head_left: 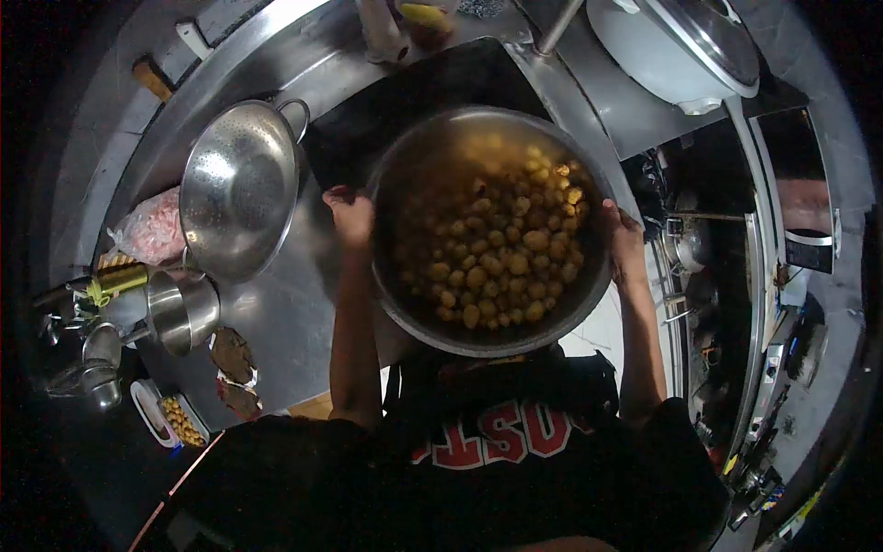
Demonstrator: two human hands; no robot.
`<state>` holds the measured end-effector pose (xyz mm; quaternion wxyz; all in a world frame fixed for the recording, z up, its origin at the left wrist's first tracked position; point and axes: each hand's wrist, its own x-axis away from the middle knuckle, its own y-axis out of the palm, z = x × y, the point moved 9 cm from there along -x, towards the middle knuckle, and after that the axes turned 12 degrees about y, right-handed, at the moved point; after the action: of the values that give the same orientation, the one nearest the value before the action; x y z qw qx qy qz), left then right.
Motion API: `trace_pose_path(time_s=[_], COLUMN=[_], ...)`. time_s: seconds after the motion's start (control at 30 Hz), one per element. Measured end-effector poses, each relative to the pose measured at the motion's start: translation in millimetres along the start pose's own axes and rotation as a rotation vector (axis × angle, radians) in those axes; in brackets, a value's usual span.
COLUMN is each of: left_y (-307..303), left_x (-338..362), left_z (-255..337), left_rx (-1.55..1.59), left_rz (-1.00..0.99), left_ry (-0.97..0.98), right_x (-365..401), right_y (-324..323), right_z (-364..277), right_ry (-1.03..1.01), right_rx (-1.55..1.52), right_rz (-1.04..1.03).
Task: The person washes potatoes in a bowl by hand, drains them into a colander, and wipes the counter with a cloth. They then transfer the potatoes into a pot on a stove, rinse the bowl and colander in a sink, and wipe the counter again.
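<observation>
A large round metal pot [497, 351] is in front of my body, with many small round potatoes [515, 262] lying in murky brownish liquid inside it. My left hand [351, 219] is closed at the pot's left side, and a dark reddish bit shows by its thumb. On the opposite side my right hand [625, 241] grips the pot at its rim. The handles, if any, are hidden by my fingers. To the left of my left hand, a steel colander [241, 189] leans with its bowl facing me.
A dark mat [423, 92] lies beyond the pot on the steel counter [285, 313]. At left are a bag of pink pieces [152, 228], steel pans [170, 313] and a small tray [152, 414] with round yellowish pieces. A white lidded cooker [658, 55] stands at upper right.
</observation>
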<state>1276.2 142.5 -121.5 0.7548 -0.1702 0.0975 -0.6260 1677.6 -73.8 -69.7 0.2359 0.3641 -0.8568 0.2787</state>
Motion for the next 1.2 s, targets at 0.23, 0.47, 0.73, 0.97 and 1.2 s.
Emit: trace_pose_path(time_s=[0.23, 0.47, 0.73, 0.97, 1.2], left_y=[0.8, 2.4, 2.3, 0.8, 9.3], left_x=[-5.0, 7.8, 5.5, 7.0, 1.6], left_z=[-21.5, -15.2, -41.7, -34.6, 24.0], left_rx=[-0.105, -0.016, 0.043, -0.002, 0.102], left_rz=[0.012, -0.031, -0.072, -0.012, -0.073], left_ry=[0.124, 0.038, -0.044, 0.092, 0.326], right_x=[10.1, 16.7, 35.1, 41.6, 31.9], right_y=[-8.1, -12.1, -11.7, -16.7, -25.1], right_z=[-1.9, -1.8, -12.3, -4.8, 56.5], right_ry=[0.015, -0.028, -0.072, -0.128, -0.039], right_rx=[-0.017, 0.034, 0.098, 0.081, -0.284], right_rz=[0.057, 0.076, 0.119, 0.182, 0.190])
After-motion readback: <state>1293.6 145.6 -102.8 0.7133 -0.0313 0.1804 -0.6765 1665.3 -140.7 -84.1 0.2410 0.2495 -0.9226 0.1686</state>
